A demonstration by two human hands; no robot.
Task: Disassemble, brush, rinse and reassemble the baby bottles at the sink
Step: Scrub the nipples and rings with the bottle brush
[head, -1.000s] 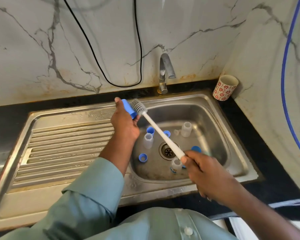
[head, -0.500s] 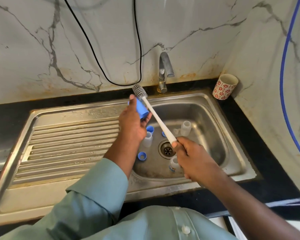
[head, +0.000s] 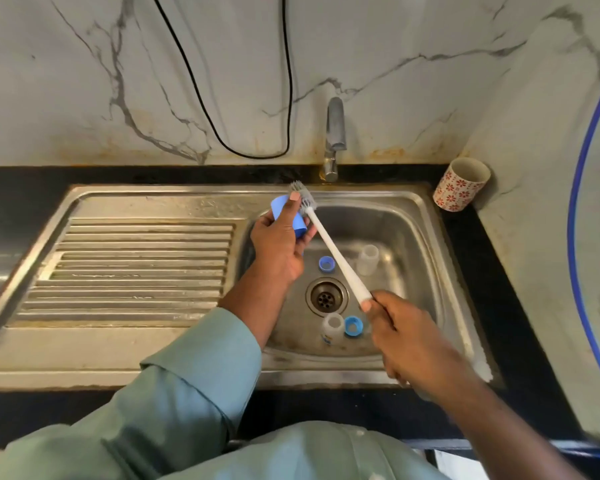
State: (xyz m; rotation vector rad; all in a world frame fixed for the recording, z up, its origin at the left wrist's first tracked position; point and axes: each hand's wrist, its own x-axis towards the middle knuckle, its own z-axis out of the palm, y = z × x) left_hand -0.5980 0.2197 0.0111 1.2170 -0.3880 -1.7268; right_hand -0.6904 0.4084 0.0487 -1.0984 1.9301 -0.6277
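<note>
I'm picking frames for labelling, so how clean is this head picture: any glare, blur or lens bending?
Head view: wide-angle bending curves the blue hose and counter edges; soft glare sits on the sink rim and drainboard; the right hand is slightly smeared, while the left hand, blue cap and brush read sharp.

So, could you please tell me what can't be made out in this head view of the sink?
- Blue cap: mostly covered by the left hand; its inside is unseen.
- Brush: handle end is hidden inside the right hand.
- Bottle by the drain: its label is too small to read.
- Tap: no stream shows; whether it drips cannot be told.
</note>
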